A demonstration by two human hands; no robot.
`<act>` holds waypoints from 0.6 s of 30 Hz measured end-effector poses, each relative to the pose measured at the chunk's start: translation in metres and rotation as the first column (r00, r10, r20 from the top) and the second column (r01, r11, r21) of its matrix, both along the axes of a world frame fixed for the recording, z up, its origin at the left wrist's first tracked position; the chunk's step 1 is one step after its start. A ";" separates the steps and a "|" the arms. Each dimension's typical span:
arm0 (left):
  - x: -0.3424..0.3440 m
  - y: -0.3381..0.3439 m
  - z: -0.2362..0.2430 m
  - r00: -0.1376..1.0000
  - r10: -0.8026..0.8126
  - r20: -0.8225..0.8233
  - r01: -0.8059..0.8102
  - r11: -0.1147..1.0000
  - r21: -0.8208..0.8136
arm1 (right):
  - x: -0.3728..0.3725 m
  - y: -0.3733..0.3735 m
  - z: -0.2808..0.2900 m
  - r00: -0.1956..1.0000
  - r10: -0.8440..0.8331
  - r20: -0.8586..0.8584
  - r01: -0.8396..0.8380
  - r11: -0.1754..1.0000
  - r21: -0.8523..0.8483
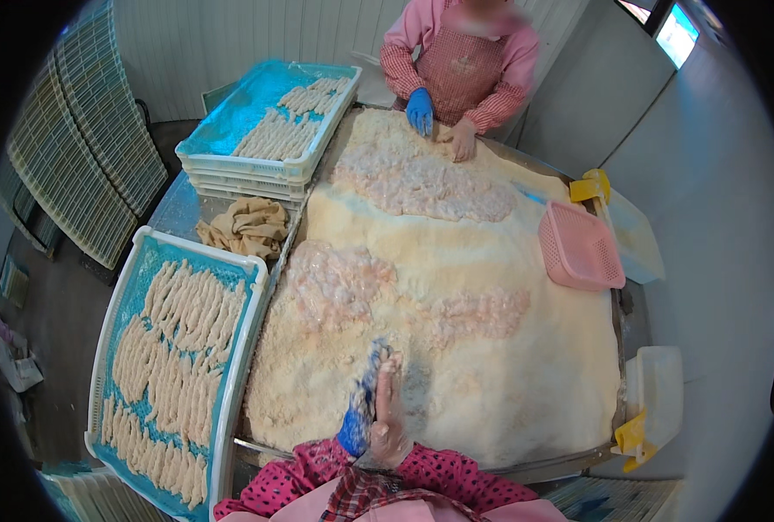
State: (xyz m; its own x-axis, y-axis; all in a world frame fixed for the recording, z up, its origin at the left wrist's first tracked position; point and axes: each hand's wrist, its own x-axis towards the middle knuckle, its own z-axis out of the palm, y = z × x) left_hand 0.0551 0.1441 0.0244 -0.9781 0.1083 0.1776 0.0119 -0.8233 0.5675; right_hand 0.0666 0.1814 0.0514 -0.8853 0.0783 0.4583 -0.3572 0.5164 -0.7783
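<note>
My left hand (360,416), in a blue glove coated with pale crumbs, is pressed palm to palm with my right hand (389,418), in a thin clear glove. The fingers of both hands point away from me and lie straight together. Whatever is between the palms is hidden. Under them spreads a thick layer of pale breading (526,400) on a large table. Just beyond my hands lies a glossy heap of raw pink meat pieces (335,283), and a smaller crumb-dusted row of meat (483,313) is to its right.
At left, a blue-lined white tray (102,383) holds rows of breaded strips (174,365); behind it are a crumpled cloth (246,226) and stacked trays (243,178). Opposite, a co-worker (461,74) handles the breading near more meat (422,183). A pink basket (583,248) stands at right.
</note>
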 end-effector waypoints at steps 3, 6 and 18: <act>0.001 -0.006 0.001 0.999 0.016 0.031 -0.014 0.999 -0.050 | 0.011 -0.019 0.003 0.993 0.069 -0.094 -0.081 0.989 -0.126; -0.013 -0.031 -0.012 0.999 -0.025 0.040 0.034 0.967 -0.252 | 0.004 -0.018 -0.014 0.995 0.082 0.049 -0.075 0.990 -0.119; -0.043 -0.066 -0.048 0.834 -0.391 0.389 0.411 0.911 0.037 | 0.005 0.015 -0.015 0.954 -0.158 0.254 0.212 0.957 -0.200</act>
State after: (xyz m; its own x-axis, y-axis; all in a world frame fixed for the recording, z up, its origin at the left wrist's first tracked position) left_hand 0.0119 0.0777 -0.0236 -0.8366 0.5045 -0.2134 -0.5376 -0.6814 0.4966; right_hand 0.0713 0.1960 0.0361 -0.9250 0.3273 0.1931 -0.0670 0.3598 -0.9306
